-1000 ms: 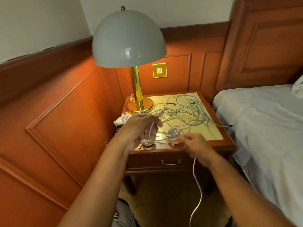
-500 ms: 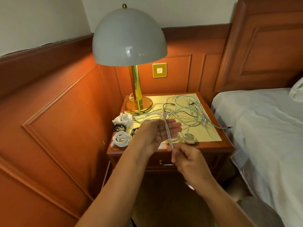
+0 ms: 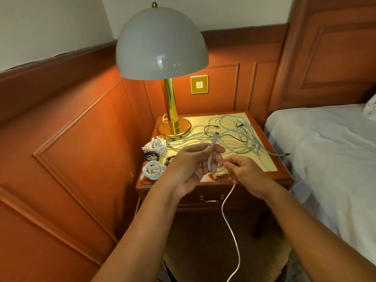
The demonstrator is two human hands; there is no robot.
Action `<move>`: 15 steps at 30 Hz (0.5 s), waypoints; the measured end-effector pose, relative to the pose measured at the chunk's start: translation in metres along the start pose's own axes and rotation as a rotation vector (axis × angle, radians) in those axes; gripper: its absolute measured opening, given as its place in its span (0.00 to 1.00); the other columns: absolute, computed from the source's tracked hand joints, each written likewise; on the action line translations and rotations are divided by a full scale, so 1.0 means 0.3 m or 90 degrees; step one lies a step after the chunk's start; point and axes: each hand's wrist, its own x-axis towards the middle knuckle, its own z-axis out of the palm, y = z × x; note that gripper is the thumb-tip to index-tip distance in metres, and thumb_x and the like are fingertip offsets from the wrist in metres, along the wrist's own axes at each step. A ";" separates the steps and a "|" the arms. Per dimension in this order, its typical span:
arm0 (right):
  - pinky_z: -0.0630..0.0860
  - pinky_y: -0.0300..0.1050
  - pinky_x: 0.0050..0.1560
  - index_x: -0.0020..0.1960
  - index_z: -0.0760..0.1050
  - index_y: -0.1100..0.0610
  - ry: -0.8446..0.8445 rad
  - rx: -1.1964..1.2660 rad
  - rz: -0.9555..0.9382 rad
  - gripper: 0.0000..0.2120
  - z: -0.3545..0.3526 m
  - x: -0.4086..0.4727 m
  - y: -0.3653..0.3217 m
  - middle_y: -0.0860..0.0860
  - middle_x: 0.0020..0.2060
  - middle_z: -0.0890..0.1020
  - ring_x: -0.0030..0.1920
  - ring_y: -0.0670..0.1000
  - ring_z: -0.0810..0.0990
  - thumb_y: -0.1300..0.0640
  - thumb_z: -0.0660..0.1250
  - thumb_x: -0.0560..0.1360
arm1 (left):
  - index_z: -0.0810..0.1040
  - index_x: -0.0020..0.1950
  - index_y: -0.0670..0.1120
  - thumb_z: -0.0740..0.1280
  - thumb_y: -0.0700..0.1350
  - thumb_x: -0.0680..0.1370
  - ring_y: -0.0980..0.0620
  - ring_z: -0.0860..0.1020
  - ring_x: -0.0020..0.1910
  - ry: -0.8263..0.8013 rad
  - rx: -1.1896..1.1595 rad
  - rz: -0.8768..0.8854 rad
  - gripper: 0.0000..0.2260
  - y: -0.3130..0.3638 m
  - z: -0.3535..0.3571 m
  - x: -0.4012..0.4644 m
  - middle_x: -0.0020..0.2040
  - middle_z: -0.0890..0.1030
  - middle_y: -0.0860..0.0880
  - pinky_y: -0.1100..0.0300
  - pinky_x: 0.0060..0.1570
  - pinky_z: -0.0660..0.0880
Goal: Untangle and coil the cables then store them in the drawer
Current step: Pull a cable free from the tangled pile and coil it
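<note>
Winding has begun: since a moment ago the left hand (image 3: 189, 165) pinches the white cable (image 3: 210, 159) upright while the right hand (image 3: 242, 173) pinches its hanging tail, just front of the lamp (image 3: 162, 43) on the counter (image 3: 270, 174); drawer (image 3: 209, 198) unopened.

Single view, head-worn, wide-angle: looks forward and down from above the forearms at the nightstand tabletop (image 3: 262, 163) close ahead; lamp (image 3: 161, 43) centre, bed (image 3: 329, 151) at right edge.
</note>
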 end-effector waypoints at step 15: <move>0.66 0.33 0.28 0.50 0.78 0.49 0.001 -0.215 -0.106 0.10 0.062 -0.179 -0.124 0.47 0.33 0.78 0.27 0.42 0.73 0.60 0.60 0.81 | 0.81 0.50 0.36 0.60 0.35 0.81 0.47 0.83 0.43 0.165 0.037 -0.080 0.10 -0.092 -0.018 0.085 0.46 0.83 0.39 0.56 0.46 0.80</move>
